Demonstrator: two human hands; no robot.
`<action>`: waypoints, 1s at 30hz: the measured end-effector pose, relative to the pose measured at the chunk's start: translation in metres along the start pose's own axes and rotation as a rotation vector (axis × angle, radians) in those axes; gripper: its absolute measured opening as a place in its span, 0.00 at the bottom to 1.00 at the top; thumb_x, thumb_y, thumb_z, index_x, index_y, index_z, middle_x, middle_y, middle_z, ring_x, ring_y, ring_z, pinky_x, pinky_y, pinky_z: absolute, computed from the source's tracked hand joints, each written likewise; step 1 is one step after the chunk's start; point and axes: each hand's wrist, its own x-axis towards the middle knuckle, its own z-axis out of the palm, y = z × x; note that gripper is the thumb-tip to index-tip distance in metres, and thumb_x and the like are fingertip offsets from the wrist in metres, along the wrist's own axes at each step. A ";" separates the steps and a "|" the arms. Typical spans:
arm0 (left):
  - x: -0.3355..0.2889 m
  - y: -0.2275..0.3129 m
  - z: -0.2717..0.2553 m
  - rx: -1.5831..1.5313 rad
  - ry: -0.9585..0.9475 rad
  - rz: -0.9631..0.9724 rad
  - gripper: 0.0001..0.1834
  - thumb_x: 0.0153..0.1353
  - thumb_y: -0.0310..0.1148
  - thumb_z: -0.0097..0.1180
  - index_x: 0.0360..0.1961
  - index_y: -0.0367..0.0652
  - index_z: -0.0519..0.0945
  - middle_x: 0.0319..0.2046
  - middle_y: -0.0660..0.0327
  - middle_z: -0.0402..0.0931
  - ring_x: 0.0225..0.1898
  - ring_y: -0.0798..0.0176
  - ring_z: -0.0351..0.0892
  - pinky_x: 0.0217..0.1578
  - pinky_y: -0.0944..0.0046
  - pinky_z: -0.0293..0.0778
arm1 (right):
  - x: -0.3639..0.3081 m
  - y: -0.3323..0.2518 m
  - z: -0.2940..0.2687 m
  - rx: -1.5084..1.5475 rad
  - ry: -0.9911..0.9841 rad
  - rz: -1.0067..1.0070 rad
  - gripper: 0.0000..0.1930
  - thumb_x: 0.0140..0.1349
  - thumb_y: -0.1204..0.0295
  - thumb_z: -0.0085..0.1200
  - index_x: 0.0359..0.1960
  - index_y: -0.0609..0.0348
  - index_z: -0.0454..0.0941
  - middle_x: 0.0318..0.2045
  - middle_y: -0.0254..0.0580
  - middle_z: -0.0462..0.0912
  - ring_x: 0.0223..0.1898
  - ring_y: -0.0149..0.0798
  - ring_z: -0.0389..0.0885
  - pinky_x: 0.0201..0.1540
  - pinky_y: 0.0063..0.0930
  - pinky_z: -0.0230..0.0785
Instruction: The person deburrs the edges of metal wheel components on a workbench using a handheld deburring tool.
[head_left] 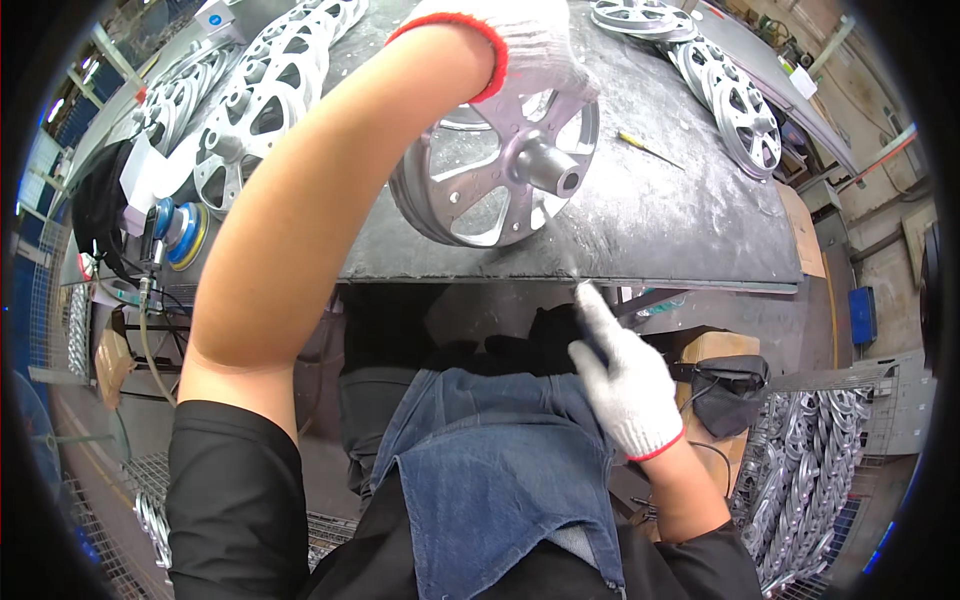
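Note:
A silver cast metal wheel with broad spokes and a protruding hub stands tilted on its edge near the front of the dark worktable. My left hand, in a white knit glove with a red cuff, grips the wheel's upper far rim; its fingertips are partly out of sight. Below the table edge is my right hand, gloved the same way. Its index finger stretches toward the edge, the thumb stands apart, and I see nothing held. Right of the wheel lies a thin pointed tool with a yellow handle.
More silver wheels line the table's left side, and others its right side. A blue-padded sander with a hose sits at the left edge. At lower right, a wire basket holds many stacked wheels, near a black pouch.

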 end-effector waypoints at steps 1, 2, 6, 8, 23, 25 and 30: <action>-0.009 0.001 0.001 0.008 0.005 -0.002 0.28 0.71 0.55 0.60 0.48 0.40 0.94 0.48 0.40 0.91 0.52 0.39 0.90 0.54 0.45 0.83 | -0.004 -0.001 0.007 0.115 -0.049 0.023 0.36 0.73 0.65 0.66 0.83 0.37 0.71 0.36 0.56 0.89 0.37 0.59 0.90 0.44 0.49 0.82; -0.018 -0.001 0.008 -0.215 0.177 -0.107 0.28 0.71 0.56 0.59 0.50 0.40 0.93 0.49 0.39 0.90 0.53 0.40 0.91 0.56 0.45 0.83 | -0.005 0.009 0.023 0.295 0.055 -0.151 0.37 0.75 0.65 0.64 0.85 0.40 0.69 0.35 0.54 0.89 0.31 0.51 0.90 0.39 0.42 0.82; -0.072 -0.003 0.009 -0.229 0.346 -0.033 0.25 0.67 0.47 0.69 0.59 0.43 0.90 0.49 0.45 0.88 0.52 0.50 0.89 0.54 0.52 0.83 | -0.007 -0.009 -0.004 1.470 -0.420 0.520 0.49 0.75 0.68 0.60 0.92 0.41 0.45 0.25 0.42 0.78 0.12 0.32 0.71 0.14 0.28 0.61; -0.090 -0.003 0.015 -0.015 0.559 0.198 0.25 0.61 0.39 0.80 0.57 0.42 0.90 0.44 0.54 0.86 0.46 0.56 0.88 0.48 0.55 0.85 | -0.008 0.005 -0.006 1.451 -0.314 0.408 0.50 0.72 0.68 0.65 0.92 0.46 0.48 0.30 0.46 0.81 0.15 0.31 0.75 0.17 0.26 0.66; -0.098 0.003 0.018 -0.553 0.443 -0.573 0.33 0.64 0.61 0.73 0.38 0.34 0.85 0.26 0.53 0.80 0.30 0.57 0.80 0.38 0.54 0.77 | 0.039 -0.023 -0.002 0.464 0.009 0.046 0.36 0.77 0.67 0.61 0.85 0.50 0.67 0.68 0.64 0.85 0.68 0.58 0.87 0.70 0.39 0.76; -0.097 0.006 0.014 -0.558 0.411 -0.567 0.33 0.64 0.61 0.72 0.37 0.34 0.86 0.26 0.53 0.81 0.31 0.57 0.80 0.39 0.53 0.77 | 0.038 -0.023 0.007 0.533 0.024 0.037 0.37 0.77 0.67 0.61 0.85 0.49 0.65 0.67 0.65 0.85 0.66 0.61 0.88 0.68 0.40 0.76; -0.099 0.021 0.009 -0.637 0.434 -0.642 0.33 0.65 0.60 0.72 0.37 0.33 0.87 0.27 0.54 0.82 0.31 0.59 0.81 0.38 0.54 0.78 | 0.035 -0.031 0.016 0.464 0.035 0.000 0.39 0.77 0.64 0.62 0.87 0.46 0.62 0.49 0.68 0.90 0.45 0.68 0.92 0.52 0.44 0.83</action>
